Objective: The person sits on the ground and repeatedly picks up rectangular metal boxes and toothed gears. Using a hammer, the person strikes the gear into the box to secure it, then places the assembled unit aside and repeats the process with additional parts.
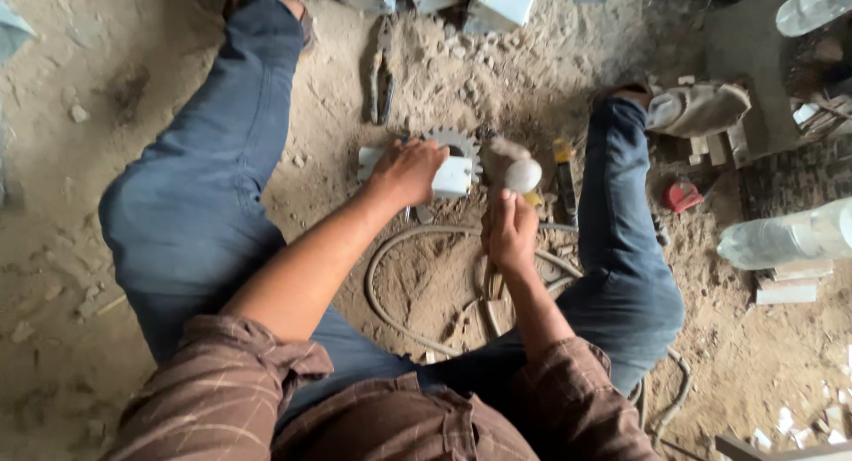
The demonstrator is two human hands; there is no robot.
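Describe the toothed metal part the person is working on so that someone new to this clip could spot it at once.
Look at the sandy floor between the seated person's spread legs. There the left hand presses a pale rectangular block down. Behind that block sits the gear wheel, grey and round, the only thing there with teeth around its rim.

White block (453, 175) — flat (on toothed wheel (457, 146)).
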